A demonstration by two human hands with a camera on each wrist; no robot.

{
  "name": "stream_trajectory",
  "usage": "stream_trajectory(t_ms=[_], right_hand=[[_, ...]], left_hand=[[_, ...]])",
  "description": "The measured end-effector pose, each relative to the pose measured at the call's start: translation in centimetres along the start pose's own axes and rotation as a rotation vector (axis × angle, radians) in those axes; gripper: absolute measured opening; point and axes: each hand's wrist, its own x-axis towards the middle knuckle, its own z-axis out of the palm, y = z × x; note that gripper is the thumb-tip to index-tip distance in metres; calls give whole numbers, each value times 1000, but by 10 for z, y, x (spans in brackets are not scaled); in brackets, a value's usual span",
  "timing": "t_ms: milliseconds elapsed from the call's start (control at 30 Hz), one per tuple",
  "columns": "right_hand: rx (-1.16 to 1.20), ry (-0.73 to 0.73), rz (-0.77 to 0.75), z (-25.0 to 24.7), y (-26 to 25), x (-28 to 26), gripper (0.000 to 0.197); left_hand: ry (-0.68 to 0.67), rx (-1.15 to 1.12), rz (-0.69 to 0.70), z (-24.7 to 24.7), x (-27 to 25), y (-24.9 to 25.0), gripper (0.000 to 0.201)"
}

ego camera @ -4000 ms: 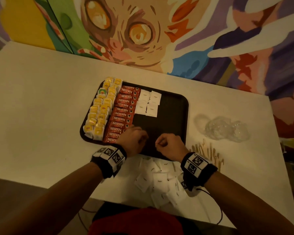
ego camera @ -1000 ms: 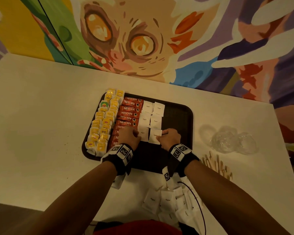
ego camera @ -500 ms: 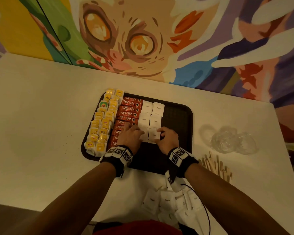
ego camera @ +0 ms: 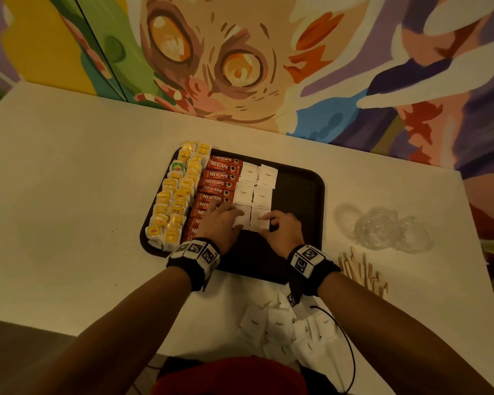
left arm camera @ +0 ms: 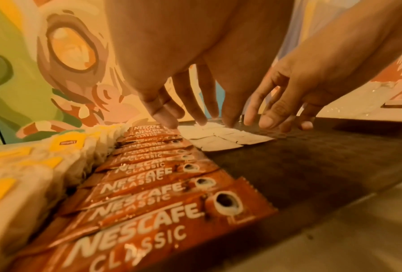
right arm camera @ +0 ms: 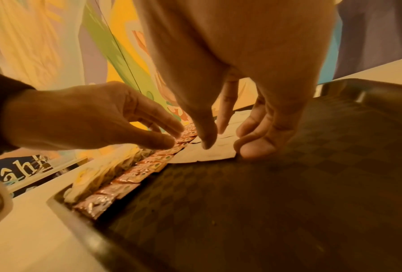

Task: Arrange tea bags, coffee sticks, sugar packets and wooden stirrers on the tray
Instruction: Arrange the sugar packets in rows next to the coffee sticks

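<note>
Nearest the person, a loose heap of sugar packets [ego camera: 294,329] lies on the desk [ego camera: 69,223] just short of the tray's [ego camera: 305,192] near rim, and the wooden stirrers [ego camera: 362,270] lie in a bundle on the desk off the tray's right near corner, not yet loaded. On the tray itself, the left hand [ego camera: 221,223] rests with fingers spread and fairly straight, fingertips down on a sugar packet [ego camera: 244,218] and the neighbouring coffee sticks [ego camera: 218,178]; the right hand [ego camera: 280,226] has its fingers bent down onto the adjoining sugar packet [ego camera: 260,219], thumb at its near edge, pressing rather than gripping. These two packets make the third row of a two-wide white column, so the step in hand looks like squaring up sugar. Farther left on the tray, the tea bags [ego camera: 174,201] fill the edge. Next, I judge, comes fetching more packets from the heap and extending the column toward the tray's near rim.
</note>
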Motion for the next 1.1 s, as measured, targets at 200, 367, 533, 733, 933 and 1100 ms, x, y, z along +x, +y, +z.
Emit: stream_trajectory(t_ms=[200,367,533,733,933,1100], right_hand=[[48,-126,-70,-11,9,-34,21],[38,-288,-105,-19,27,-74,16],[-10,-396,-121,-20,47,-111,15],[-187,-391,-151,-16,65,-139,38],[-307,-388,-199,-5,78,-156,60],[-378,-345,-217,0,78,-161,59]], left_hand=[[-24,-108,56,3,-30,6,29],[-113,-147,117,12,-69,15,26],[-280,-125,93,29,-108,25,29],[-457,-52,41,36,-136,34,54],[-473,25,56,46,-151,40,73],[-436,-14,12,49,-153,41,68]])
